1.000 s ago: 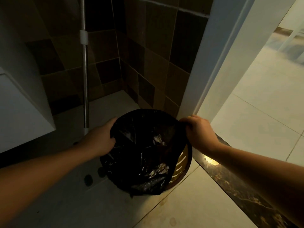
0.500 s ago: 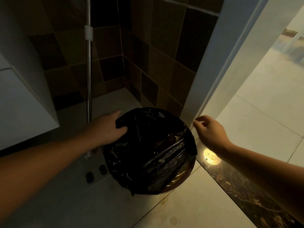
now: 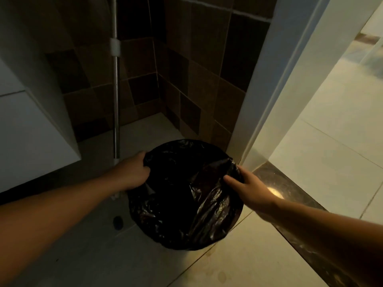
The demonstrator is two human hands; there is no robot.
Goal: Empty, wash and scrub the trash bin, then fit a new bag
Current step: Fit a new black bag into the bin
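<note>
A black plastic bag is stretched over the round trash bin on the floor in the dim bathroom corner, and it hides the bin entirely. My left hand grips the bag's edge at the bin's left rim, fingers curled into the plastic. My right hand is at the right rim, thumb on top of the bag and fingers behind a raised fold of it.
A metal pole stands against the brown tiled wall behind the bin. A white cabinet juts out at left. The white door frame and a dark marble threshold lie at right, with pale floor tiles beyond.
My right hand let go of the bag, drew off to the right, then came back onto the right rim. The bag now covers the bin's slatted side that showed before.
</note>
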